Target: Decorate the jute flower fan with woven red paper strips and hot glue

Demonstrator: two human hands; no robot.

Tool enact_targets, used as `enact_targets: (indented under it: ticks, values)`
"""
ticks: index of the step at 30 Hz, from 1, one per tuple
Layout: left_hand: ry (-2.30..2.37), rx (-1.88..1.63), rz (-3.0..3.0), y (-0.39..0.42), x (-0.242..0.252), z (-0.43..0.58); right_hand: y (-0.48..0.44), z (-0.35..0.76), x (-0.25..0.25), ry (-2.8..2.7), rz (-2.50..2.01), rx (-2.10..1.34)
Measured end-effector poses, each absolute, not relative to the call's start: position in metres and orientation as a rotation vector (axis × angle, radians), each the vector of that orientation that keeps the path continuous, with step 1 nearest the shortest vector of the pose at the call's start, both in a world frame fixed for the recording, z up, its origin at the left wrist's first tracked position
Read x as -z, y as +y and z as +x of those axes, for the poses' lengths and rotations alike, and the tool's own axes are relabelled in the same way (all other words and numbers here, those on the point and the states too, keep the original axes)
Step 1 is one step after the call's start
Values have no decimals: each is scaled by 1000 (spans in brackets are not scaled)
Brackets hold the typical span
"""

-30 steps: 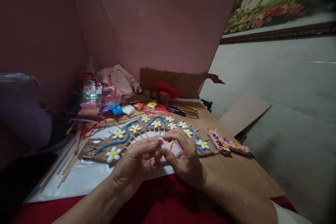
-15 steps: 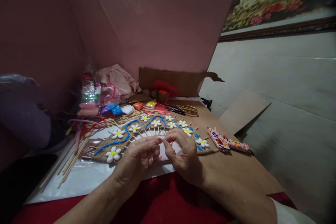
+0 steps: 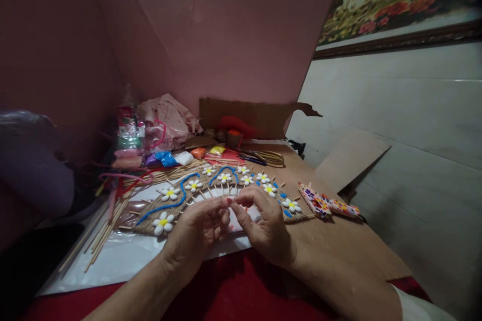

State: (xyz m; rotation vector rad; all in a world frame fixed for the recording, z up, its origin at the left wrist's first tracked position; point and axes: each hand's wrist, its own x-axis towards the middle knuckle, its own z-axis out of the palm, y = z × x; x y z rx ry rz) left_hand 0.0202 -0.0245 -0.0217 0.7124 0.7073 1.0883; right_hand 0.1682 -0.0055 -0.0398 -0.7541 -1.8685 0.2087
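Note:
My left hand (image 3: pixel 198 233) and my right hand (image 3: pixel 263 220) meet over the near edge of a woven arch of twine and sticks (image 3: pixel 176 198). Their fingertips pinch together on a tiny pinkish bit that I cannot make out. The arch carries white flowers with yellow centres (image 3: pixel 163 221) and wavy blue strands (image 3: pixel 165 205). It lies on a white sheet (image 3: pixel 124 256) over a red cloth (image 3: pixel 233 291).
Loose bamboo sticks (image 3: pixel 101 230) lie left of the arch. Small colour packets (image 3: pixel 184 156), scissors (image 3: pixel 263 156) and a pink plastic bag (image 3: pixel 169 115) sit at the back before torn cardboard (image 3: pixel 259 115). Two patterned pieces (image 3: pixel 326 204) rest on the brown board at right.
The fingertips of both hands have drawn closer into a tighter pinch; the hands stay at the same spot over the arch.

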Motion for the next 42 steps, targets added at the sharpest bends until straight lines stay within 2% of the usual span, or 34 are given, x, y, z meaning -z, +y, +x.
enact_targets:
  ticks: [7,42]
  values:
    - [787,-1144,731,-25,26,21,-1,170,44,-1882,-759,-125]
    - [698,-1138,714,-27,24,21,8,171,55,-1639,-916,-405]
